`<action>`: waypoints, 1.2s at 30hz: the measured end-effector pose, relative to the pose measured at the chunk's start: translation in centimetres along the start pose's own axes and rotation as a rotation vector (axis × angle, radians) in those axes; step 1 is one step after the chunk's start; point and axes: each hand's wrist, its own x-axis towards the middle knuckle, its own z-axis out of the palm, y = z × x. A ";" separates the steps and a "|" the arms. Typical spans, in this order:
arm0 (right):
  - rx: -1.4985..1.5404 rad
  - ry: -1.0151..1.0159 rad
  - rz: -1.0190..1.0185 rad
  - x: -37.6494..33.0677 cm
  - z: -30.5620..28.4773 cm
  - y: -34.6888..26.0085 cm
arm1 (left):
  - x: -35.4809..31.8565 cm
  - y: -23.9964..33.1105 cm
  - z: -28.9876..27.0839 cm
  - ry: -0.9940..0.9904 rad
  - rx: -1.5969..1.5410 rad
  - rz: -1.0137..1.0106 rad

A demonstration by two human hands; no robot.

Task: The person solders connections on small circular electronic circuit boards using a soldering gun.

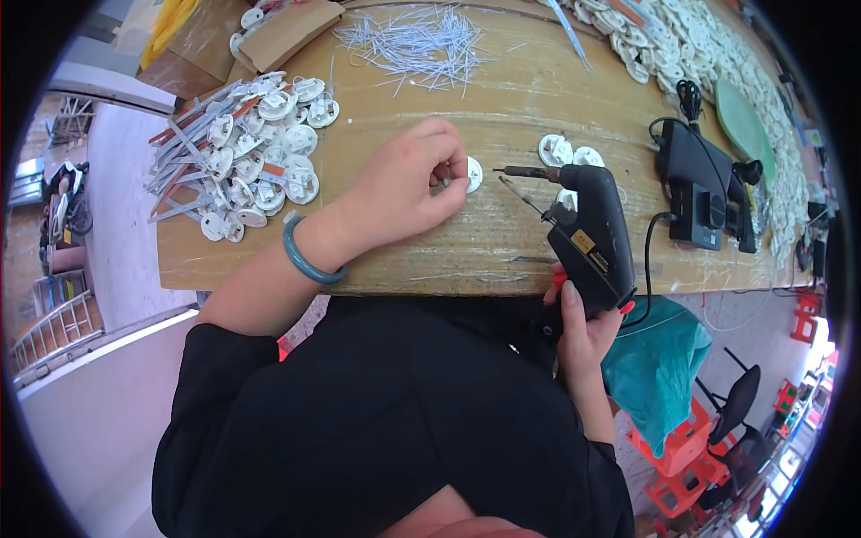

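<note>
My left hand (417, 175), with a blue-green bangle at its wrist, hovers over the middle of the wooden table. Its thumb and fingers are pinched against the edge of a small white round plastic piece (473, 176). My right hand (585, 325) is wrapped round the grip of a black soldering gun (594, 238). The gun's thin tip and a feed tube point left, toward the white piece, a short gap away from it. Beyond and partly behind the gun lie a few more white round pieces (555, 150).
At the left is a heap of white round pieces with grey and brown strips (247, 152). Thin white wires (417, 45) lie at the back. A black power box (695, 170) with cables stands right, before a green plate (743, 117) and a large heap of white pieces (691, 54).
</note>
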 end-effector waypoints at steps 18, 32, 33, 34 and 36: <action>-0.293 -0.073 -0.137 0.1 0.0 0.5 | 0.1 0.8 1.1 0.100 0.107 -0.035; -0.035 -0.027 -0.109 0.3 0.1 0.4 | -0.3 1.6 1.9 0.064 0.299 0.055; -0.035 -0.024 -0.107 0.3 0.0 0.3 | -0.1 1.5 1.7 0.061 0.298 0.056; -0.034 -0.024 -0.101 0.3 -0.2 0.2 | 0.2 1.1 1.3 0.020 0.306 0.183; -0.031 -0.022 -0.092 0.3 -0.4 0.2 | 0.7 0.8 0.6 -0.025 0.312 0.310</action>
